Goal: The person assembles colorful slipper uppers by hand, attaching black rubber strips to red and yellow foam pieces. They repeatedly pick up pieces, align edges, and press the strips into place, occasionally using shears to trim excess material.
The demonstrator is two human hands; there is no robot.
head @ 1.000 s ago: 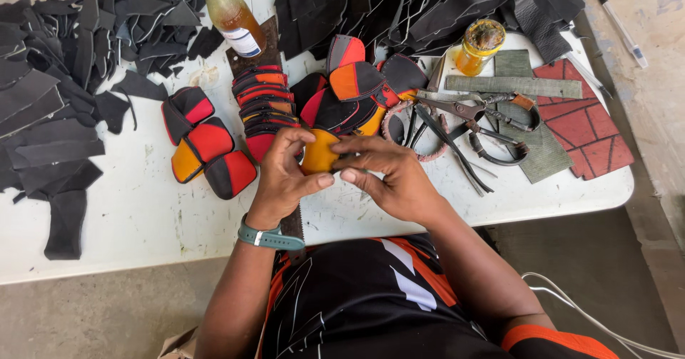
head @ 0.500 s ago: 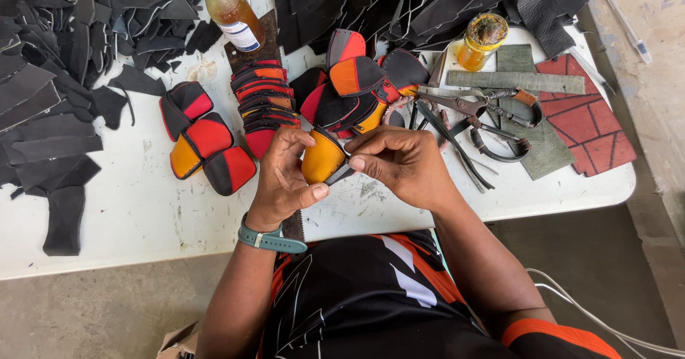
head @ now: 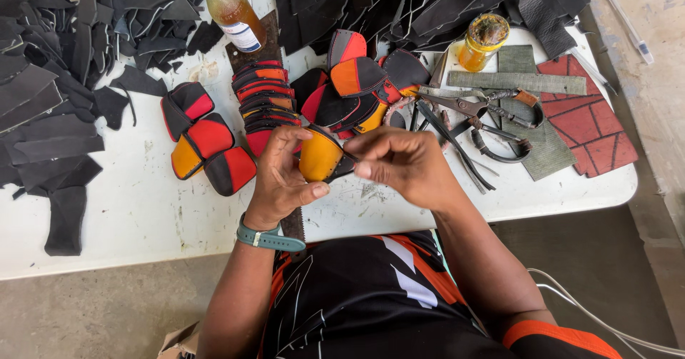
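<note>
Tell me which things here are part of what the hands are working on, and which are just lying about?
In use:
- orange and black leather piece, held in the left hand
- right hand, pinching its edge

Lying about:
- finished red, orange and black pieces
- black leather scraps
- bottle
- jar
- pliers
- red patterned sheet

1. An orange leather piece [head: 320,156] with a black edge, curved and upright, held above the white table's near edge.
2. It sits pinched between both hands, just before the piled red-and-black pieces.

One bottle [head: 230,9], one jar [head: 483,41], one pen [head: 628,23], two hands [head: 282,177].
</note>
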